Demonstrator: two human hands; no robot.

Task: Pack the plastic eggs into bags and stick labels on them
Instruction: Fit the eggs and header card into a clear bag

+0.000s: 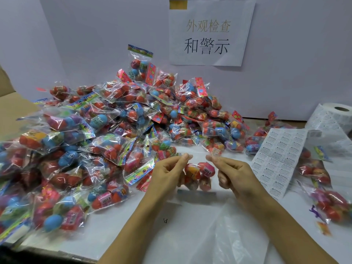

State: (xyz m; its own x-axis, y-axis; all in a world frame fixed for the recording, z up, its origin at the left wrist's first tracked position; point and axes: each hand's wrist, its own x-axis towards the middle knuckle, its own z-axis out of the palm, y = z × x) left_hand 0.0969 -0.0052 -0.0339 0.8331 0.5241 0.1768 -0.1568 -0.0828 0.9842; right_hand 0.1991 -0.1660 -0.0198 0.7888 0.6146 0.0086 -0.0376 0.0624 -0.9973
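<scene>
Left grip [169,169]: top edge of the egg bag [198,175] is being pinched.
Right grip [231,171]: same edge is being pinched.
Egg bag: is hanging between both grips, above the counter [137,231].
Label sheet [278,161]: is lying at 3 o'clock.

Red, blue and orange eggs crowd clear bags on a white table [133,231].

The pile of bags [99,130] shows mostly red eggs with sky-blue, purple, yellow and green ones, topped by rainbow-printed header strips and red flowered cards. The held bag [198,175] carries pink, yellow and orange eggs. The label sheet [276,161] is white with fine black print; the wall sign [209,33] bears tan and black characters under ochre tape.
</scene>
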